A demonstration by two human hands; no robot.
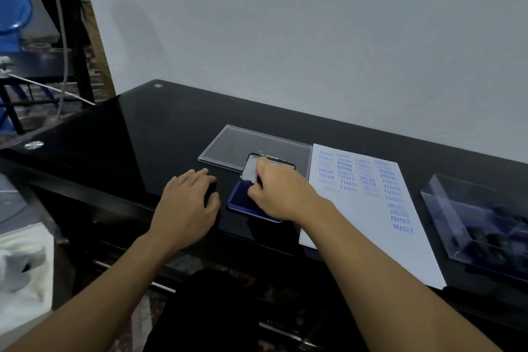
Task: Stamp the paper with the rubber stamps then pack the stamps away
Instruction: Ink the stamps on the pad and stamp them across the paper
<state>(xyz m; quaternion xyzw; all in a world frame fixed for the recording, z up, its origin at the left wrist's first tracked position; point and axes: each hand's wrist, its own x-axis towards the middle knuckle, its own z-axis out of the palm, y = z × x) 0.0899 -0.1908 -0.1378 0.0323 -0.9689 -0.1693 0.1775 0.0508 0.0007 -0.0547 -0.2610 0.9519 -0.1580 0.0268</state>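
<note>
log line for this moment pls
left hand rests on dark object | right hand curled over open ink pad | paper stamped blue | clear box right of paper

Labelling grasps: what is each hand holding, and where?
Right hand: fingers pinch a small dark item over the open ink pad; likely a stamp, grip point hidden. Left hand rests on a black object, not gripping.

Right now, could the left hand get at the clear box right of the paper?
Probably not easily. The left hand rests left of the ink pad, while the right hand and its forearm lie across the way, and the paper lies between them and the clear box.
</note>
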